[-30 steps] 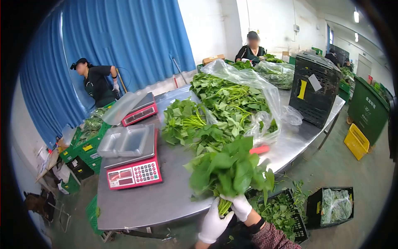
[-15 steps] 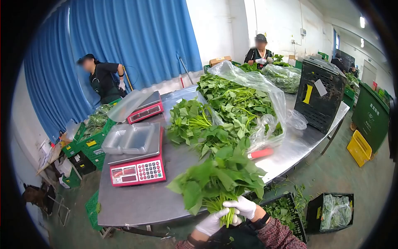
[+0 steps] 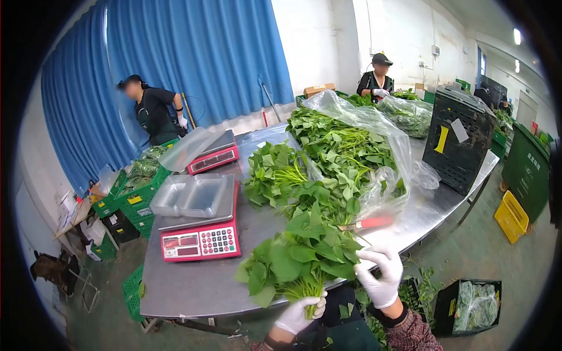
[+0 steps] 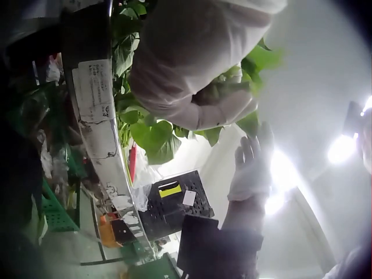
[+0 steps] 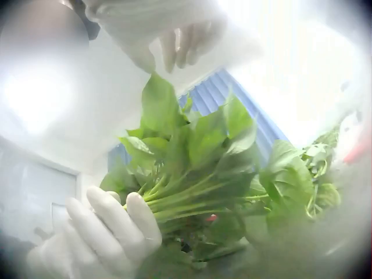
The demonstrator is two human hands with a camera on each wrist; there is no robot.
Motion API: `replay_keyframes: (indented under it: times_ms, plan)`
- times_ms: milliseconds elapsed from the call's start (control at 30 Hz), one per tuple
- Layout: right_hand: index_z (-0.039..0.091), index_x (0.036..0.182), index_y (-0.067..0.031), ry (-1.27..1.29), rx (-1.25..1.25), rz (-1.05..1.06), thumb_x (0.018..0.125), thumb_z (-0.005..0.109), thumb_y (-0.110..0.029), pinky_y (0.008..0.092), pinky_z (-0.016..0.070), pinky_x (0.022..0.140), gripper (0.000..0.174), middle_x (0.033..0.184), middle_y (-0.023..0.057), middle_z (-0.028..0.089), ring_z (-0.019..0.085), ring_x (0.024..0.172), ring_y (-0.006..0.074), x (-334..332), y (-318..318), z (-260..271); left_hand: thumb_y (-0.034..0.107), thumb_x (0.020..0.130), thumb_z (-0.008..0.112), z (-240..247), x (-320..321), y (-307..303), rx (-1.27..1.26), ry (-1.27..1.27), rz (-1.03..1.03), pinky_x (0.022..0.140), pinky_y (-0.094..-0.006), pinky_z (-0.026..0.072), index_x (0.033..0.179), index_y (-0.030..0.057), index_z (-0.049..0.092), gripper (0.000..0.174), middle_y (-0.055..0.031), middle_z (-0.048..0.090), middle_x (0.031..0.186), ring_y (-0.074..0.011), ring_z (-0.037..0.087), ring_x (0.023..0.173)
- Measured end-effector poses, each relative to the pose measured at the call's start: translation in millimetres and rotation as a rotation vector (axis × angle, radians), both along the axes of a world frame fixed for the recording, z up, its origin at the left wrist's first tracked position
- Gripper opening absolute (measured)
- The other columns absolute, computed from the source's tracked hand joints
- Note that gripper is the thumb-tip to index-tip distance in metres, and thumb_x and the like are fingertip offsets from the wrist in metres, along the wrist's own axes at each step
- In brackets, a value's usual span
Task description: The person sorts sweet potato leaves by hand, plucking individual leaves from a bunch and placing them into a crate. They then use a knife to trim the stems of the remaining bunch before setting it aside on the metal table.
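Note:
My gloved left hand (image 3: 301, 315) grips a bunch of leafy greens (image 3: 298, 257) by its stems, over the near edge of the metal table. The leaves fan up and away from the fist. The bunch (image 5: 192, 145) also fills the middle of the right wrist view, with the left hand (image 5: 104, 232) round its stems. My gloved right hand (image 3: 380, 275) is off the stems, to the right of the leaves, with fingers loosely extended. Its fingertips are right at a leaf's edge. In the left wrist view, the right hand (image 4: 250, 174) shows with fingers spread.
A big pile of greens (image 3: 345, 140) in a clear bag covers the table's middle. A red handle (image 3: 374, 222) lies beside it. Left stands a red scale (image 3: 199, 243) bearing clear plastic trays (image 3: 190, 196). A black crate (image 3: 459, 137) stands at right; another crate (image 3: 474, 313) sits on the floor.
My right hand has let go of the stems and moved up and right beside the leaves. The left hand keeps its grip on the bunch, which now tilts left. The view has shifted slightly.

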State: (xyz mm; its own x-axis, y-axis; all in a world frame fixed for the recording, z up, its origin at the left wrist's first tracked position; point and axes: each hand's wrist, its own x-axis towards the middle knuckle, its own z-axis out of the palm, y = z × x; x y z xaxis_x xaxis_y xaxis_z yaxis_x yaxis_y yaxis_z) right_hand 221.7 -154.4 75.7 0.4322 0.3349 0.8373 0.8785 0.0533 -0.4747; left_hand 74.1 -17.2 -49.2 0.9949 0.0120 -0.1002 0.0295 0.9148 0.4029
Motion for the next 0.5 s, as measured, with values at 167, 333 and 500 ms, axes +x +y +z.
replay_keyframes:
  times_ms: [167, 333, 500]
  plan:
    - [0.069, 0.089, -0.0128, -0.089, -0.213, -0.148, 0.065, 0.077, -0.017, 0.0339, 0.0436, 0.069, 0.026, 0.087, 0.0038, 0.057, 0.055, 0.08, 0.0226, -5.5, 27.4, 3.2, 0.012, 0.087, 0.052, 8.3, -0.9, -8.2, 0.09, 0.045, 0.012, 0.054, -0.0223, 0.0364, 0.109, -0.0017, 0.05, 0.026, -0.0043, 0.048, 0.074, -0.0134, 0.045, 0.062]
    - [0.069, 0.083, -0.0124, -0.019, -0.127, -0.074, 0.064, 0.075, -0.01, 0.0292, 0.0449, 0.06, 0.021, 0.087, 0.0044, 0.061, 0.056, 0.069, 0.0187, -6.3, 23.0, -6.8, 0.032, 0.092, 0.051, 15.1, -4.5, -10.3, 0.031, 0.127, 0.108, 0.048, -0.02, 0.0324, 0.108, 0.0004, 0.05, 0.035, -0.0014, 0.044, 0.069, -0.01, 0.04, 0.057]
    - [0.066, 0.079, -0.0109, -0.052, -0.239, 0.05, 0.064, 0.072, -0.008, 0.0309, 0.0486, 0.069, 0.016, 0.102, 0.0083, 0.063, 0.06, 0.083, 0.0212, -12.2, 2.4, -11.4, 0.042, 0.093, 0.048, 25.5, 2.0, -5.6, -0.018, 0.181, 0.237, 0.044, -0.0197, 0.0297, 0.101, 0.0028, 0.052, 0.04, 0.0007, 0.042, 0.065, -0.0077, 0.035, 0.051]
